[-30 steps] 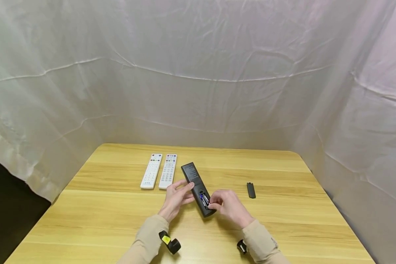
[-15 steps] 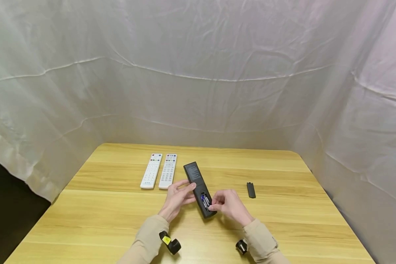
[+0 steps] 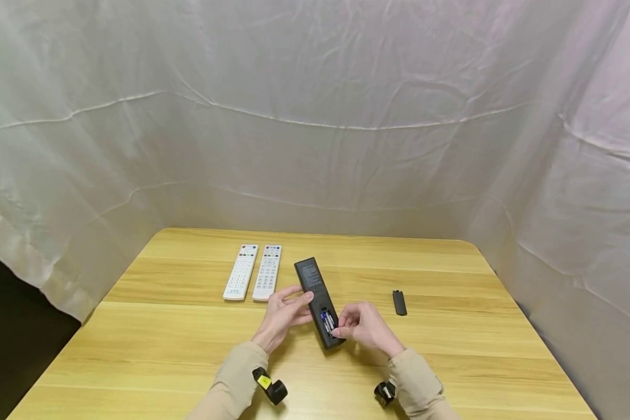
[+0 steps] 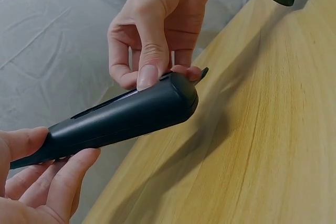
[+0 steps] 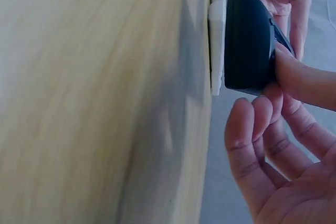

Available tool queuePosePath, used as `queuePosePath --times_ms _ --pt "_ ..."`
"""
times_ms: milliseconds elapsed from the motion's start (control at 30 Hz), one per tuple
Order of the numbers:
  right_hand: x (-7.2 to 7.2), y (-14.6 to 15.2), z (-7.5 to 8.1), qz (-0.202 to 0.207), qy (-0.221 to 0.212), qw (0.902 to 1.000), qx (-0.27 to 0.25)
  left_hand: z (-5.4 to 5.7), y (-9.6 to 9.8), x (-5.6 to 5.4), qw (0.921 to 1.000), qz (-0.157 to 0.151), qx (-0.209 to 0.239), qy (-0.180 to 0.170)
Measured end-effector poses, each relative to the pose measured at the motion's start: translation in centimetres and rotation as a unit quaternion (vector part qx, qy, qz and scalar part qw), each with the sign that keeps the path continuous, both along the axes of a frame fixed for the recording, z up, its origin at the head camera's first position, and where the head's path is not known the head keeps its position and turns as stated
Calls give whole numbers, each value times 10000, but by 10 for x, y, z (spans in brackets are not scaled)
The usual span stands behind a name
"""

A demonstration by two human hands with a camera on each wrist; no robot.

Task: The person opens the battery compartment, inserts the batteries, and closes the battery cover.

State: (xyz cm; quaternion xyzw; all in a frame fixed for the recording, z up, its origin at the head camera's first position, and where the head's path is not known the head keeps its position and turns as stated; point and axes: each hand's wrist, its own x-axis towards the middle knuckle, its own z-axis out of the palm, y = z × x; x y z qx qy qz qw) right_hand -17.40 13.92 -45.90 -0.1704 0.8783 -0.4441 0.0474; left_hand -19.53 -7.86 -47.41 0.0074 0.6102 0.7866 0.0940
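Note:
A black remote control (image 3: pixel 311 283) is held above the table, its back facing up and its battery compartment uncovered. Slim batteries (image 3: pixel 328 321) with blue and silver wrappers lie in the compartment. My left hand (image 3: pixel 280 315) grips the remote's left side, thumb on top and fingers underneath. At the compartment's near end, my right hand (image 3: pixel 366 328) presses its thumb (image 4: pixel 149 74) down, with the forefinger against the remote's edge; its other fingers curl loosely below. In the right wrist view, the thumb hides what lies under it. A black battery cover (image 3: pixel 399 303) rests on the table to the right.
Two white remote controls, one on the left (image 3: pixel 241 272) and one on the right (image 3: pixel 268 272), lie side by side behind my left hand. Pale curtains (image 3: pixel 315 146) hang around the wooden table (image 3: pixel 467 350). Black wrist cameras sit below both cuffs.
The black remote has shifted slightly right and turned a little more upright. My right thumb has stayed by the compartment's near end, and more of the batteries shows now.

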Motion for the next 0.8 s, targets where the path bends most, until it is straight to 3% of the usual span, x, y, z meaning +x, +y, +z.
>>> queuePosePath --times_ms 400,800 --pt "-2 3 -3 39 -505 9987 -7 -1 0 -1 9994 -303 -32 156" --pt "-3 7 -6 366 -408 9985 -90 0 3 1 9996 -60 -150 228"
